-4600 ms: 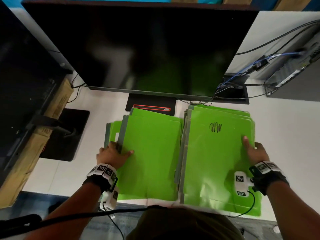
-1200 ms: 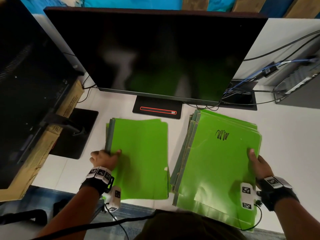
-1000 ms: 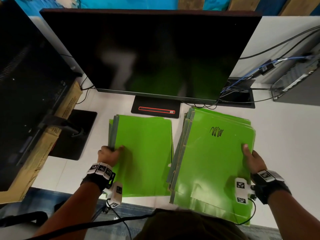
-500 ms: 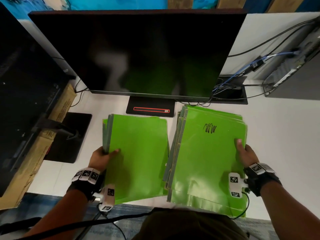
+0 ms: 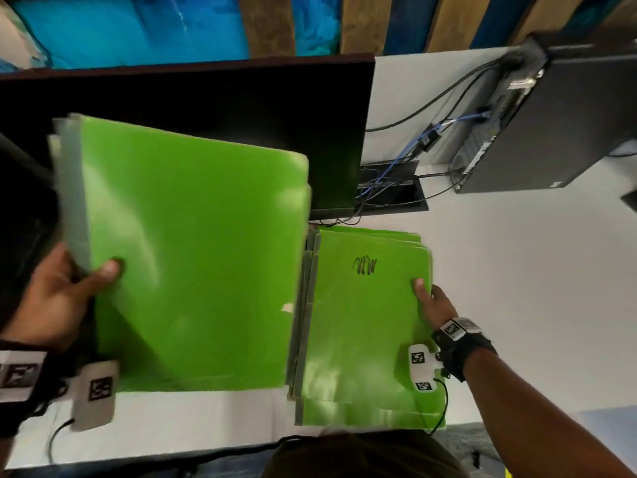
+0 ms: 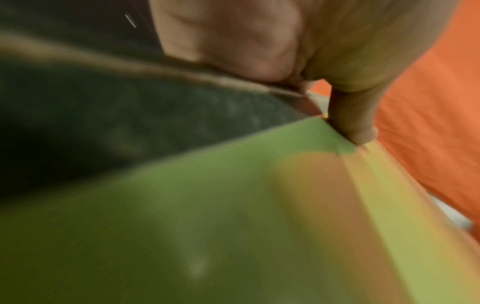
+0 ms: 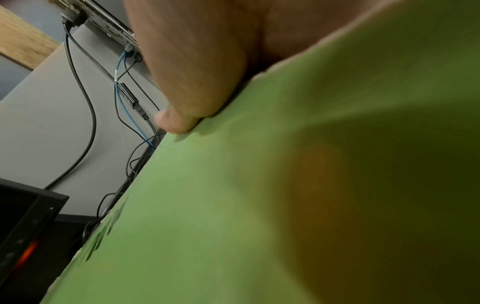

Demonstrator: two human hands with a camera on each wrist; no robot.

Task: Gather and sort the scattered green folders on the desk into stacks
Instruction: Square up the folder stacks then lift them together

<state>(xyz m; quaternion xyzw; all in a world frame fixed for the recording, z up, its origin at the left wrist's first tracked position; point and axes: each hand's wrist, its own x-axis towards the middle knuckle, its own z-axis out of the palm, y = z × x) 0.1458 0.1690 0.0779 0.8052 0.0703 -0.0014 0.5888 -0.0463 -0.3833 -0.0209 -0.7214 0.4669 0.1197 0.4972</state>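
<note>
Two stacks of green folders show in the head view. The left stack (image 5: 193, 253) is raised off the white desk (image 5: 517, 305) and tilted. My left hand (image 5: 62, 294) grips its grey spine edge with the thumb on top. In the blurred left wrist view, that thumb (image 6: 353, 121) presses the top green cover (image 6: 207, 226). The right stack (image 5: 365, 322), with a black scribble on its top cover, lies on the desk. My right hand (image 5: 431, 301) holds its right edge. The right thumb (image 7: 182, 82) lies on the top folder (image 7: 259, 205), and the other fingers are hidden.
A large black monitor (image 5: 224, 108) stands behind the raised stack. A dark computer case (image 5: 568, 125) sits at the back right, with cables (image 5: 413, 150) running to a desk port (image 5: 389, 198). Bare desk stretches right of the folders. The desk's front edge is close below.
My left hand has lifted the left stack off the desk, up toward the camera. The right stack and right hand stay in place. The view has swung to the right.
</note>
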